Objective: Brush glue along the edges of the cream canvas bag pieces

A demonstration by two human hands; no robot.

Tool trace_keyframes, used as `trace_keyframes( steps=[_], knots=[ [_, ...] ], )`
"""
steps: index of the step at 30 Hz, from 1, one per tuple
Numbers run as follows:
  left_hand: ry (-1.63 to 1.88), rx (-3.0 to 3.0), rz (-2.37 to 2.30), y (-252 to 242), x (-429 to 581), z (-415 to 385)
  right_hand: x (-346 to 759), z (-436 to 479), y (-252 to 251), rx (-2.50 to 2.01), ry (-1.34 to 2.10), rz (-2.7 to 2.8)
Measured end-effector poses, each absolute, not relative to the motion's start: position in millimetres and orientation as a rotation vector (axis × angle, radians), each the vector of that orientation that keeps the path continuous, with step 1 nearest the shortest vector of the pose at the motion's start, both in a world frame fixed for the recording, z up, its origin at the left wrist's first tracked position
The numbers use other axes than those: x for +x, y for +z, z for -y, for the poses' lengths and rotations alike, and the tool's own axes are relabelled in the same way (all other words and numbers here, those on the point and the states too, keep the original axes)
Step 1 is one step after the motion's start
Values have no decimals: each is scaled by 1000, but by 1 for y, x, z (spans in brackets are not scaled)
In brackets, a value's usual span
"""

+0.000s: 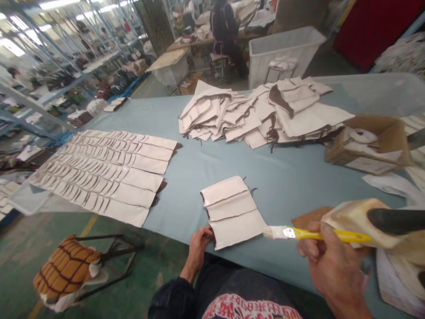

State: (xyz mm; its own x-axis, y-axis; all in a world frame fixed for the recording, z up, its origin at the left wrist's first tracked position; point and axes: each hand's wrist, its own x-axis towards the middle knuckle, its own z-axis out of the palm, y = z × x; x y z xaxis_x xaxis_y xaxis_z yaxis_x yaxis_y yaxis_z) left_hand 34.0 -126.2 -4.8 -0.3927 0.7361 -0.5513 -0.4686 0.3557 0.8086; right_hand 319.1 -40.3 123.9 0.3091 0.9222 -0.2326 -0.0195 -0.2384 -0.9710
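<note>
In front of me on the table lie several overlapping cream fabric pieces (pixel 234 208) with dark edges. My left hand (pixel 199 243) is closed at their lower left edge, fingertips pinching the nearest piece. My right hand (pixel 328 257) grips the yellow handle of a paintbrush (pixel 288 232) between thumb and fingers. The brush lies nearly level, and its bristles touch or nearly touch the right corner of the nearest piece. Beside my right hand stands a stained, cream-crusted container (pixel 348 212) with a black part across it.
Rows of overlapped cream pieces (pixel 109 173) cover the table's left side. A loose heap of such pieces (pixel 239 115) lies at the back. On the right is a cardboard box (pixel 392 137) holding a white roll. A padded stool (pixel 66 270) stands lower left; a person (pixel 224 26) sits beyond.
</note>
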Motion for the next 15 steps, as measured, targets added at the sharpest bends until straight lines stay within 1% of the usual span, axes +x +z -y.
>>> trace_keyframes(
  steps=[7, 12, 15],
  knots=[
    [1469, -5, -1566, -28, 40, 121, 316, 43, 116, -1514, 1251, 833],
    [1415, -89, -1585, -29, 38, 109, 318, 44, 111, -1494, 1244, 762],
    [1344, -104, -1543, -26, 35, 100, 320, 45, 112, -1497, 1183, 792]
  ],
)
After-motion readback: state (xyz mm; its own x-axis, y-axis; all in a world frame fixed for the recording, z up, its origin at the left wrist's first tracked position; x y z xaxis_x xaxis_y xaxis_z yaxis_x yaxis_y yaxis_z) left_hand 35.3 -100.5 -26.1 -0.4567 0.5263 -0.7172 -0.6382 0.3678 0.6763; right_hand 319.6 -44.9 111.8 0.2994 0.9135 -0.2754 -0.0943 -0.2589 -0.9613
